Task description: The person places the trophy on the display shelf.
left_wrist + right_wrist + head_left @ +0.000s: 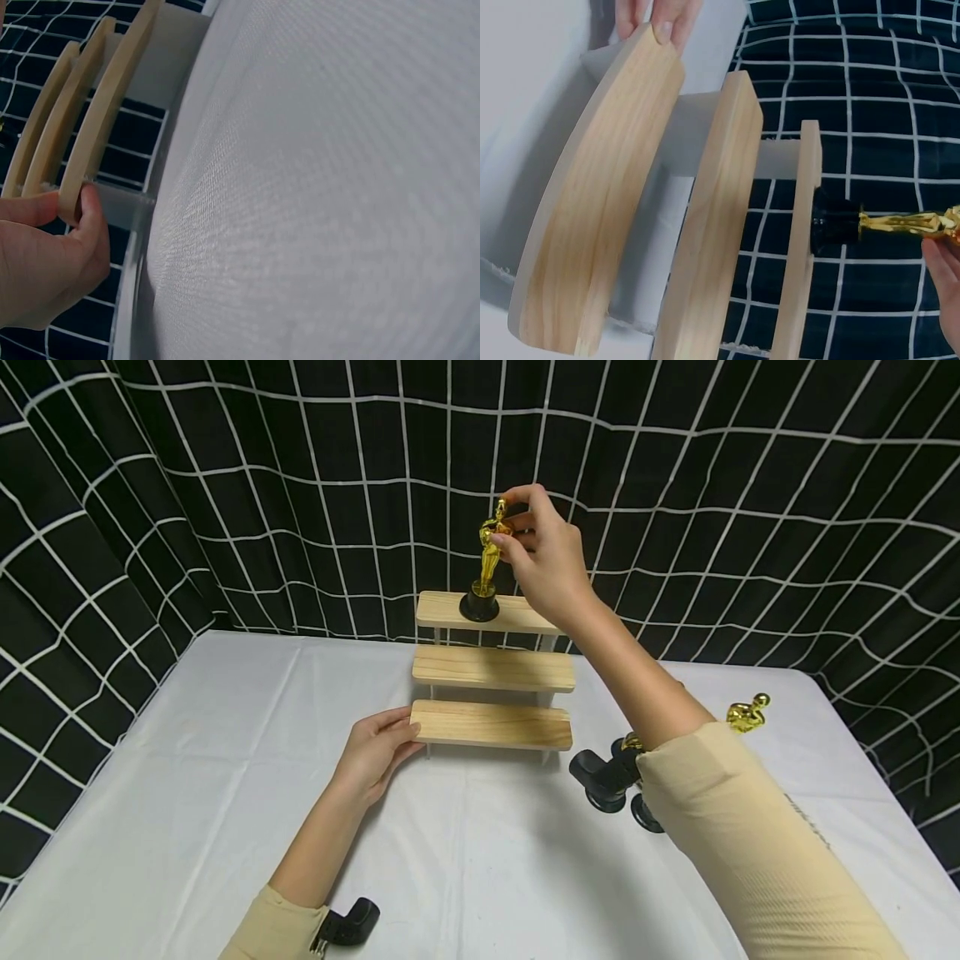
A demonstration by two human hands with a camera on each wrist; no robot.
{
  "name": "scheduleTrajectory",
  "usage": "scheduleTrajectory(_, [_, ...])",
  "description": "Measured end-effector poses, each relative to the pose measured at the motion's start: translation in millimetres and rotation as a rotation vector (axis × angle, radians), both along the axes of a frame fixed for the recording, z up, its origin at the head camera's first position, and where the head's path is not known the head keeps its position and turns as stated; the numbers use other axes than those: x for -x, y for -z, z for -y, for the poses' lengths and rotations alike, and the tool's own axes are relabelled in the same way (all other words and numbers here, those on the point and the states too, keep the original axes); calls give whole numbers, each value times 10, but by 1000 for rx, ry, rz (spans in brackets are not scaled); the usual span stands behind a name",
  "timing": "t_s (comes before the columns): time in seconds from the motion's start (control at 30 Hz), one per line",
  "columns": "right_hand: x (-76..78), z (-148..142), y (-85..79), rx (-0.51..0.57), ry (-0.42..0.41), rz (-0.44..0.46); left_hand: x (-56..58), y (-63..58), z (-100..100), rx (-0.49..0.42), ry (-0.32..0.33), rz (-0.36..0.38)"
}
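A gold figurine trophy (pixel 489 560) with a black round base stands on the top wooden shelf (pixel 525 612), left of its middle. In the right wrist view the black base (pixel 836 220) touches the shelf surface. My right hand (pixel 551 552) pinches the figure's upper body between thumb and fingers. With thumb and fingers, my left hand (pixel 378 752) grips the left end of the lowest shelf (pixel 491 724) of the three-step stand. The left wrist view shows that hand (pixel 52 259) around the shelf's end, beside a clear side support (pixel 124 202).
More gold trophies (pixel 747 714) are on the right of the white-covered table (pixel 187 777), partly hidden by the right forearm and the black wrist camera mount (pixel 603 768). A black curtain with white grid lines (pixel 300 435) hangs close behind the stand.
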State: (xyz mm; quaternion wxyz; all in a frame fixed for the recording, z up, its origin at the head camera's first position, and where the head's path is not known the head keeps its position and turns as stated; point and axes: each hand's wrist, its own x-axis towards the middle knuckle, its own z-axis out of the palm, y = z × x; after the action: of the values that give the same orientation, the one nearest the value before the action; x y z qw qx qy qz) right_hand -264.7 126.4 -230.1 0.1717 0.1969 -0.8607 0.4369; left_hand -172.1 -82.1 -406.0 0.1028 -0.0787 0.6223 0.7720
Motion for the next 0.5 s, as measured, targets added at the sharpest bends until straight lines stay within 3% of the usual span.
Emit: scheduleTrajectory(0.5, [116, 107, 72, 26, 30, 11, 21, 32, -1, 1, -6, -14])
